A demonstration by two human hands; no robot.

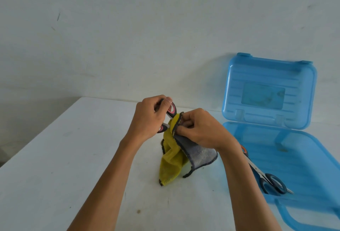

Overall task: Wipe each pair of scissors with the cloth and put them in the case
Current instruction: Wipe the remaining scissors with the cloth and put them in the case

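left hand (147, 118): closed on pink scissors (170, 113) handles, held above table (55, 157)
right hand (200, 129): pinching cloth (184, 153) around the blades, mid-scene
case (294, 157): open, right; black scissors (270, 181) inside

Two bare forearms enter from the lower edge, no sleeve on either; left hand (147, 118) and right hand (200, 129) ungloved, short nails, no rings or watch.
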